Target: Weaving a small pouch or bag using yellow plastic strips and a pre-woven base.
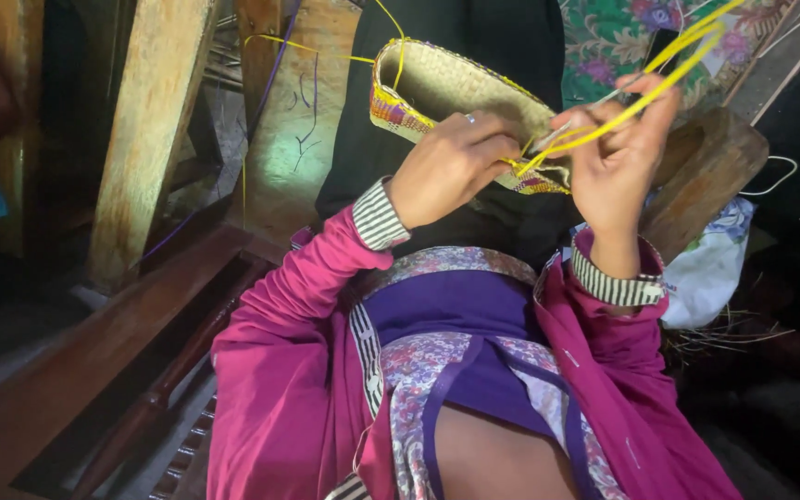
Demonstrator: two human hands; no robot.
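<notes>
- The left hand (449,167) grips the near rim of a shallow, oval basket woven from pale straw with a multicoloured patterned border (446,88); its fingers curl tightly over the edge, and a ring shows on one finger.
- The right hand (615,157) pinches a bundle of thin, flat yellow plastic strips (659,79) between thumb and fingertips, with the other fingers bent around them.
- The yellow strips run from the basket's rim, just between the two hands, up and away to the upper right, pulled taut.
- More yellow strip loops over the far end of the basket toward the upper left.
- The basket is held in the air above the person's lap, tilted so that its open inside faces the camera; the right-hand end of it is hidden behind the fingers.
- Both arms wear magenta sleeves with black-and-white striped cuffs (380,215), over a purple and floral garment (456,324).
- Behind the basket hangs a dark cloth (474,28), and beyond that a green fabric with a floral print (613,37).
- A rough wooden block (706,167) sits just behind the right hand, with a white plastic bag (710,268) below it.
- To the left stand worn wooden posts (155,120) and a dark brown wooden bench rail (104,361).
</notes>
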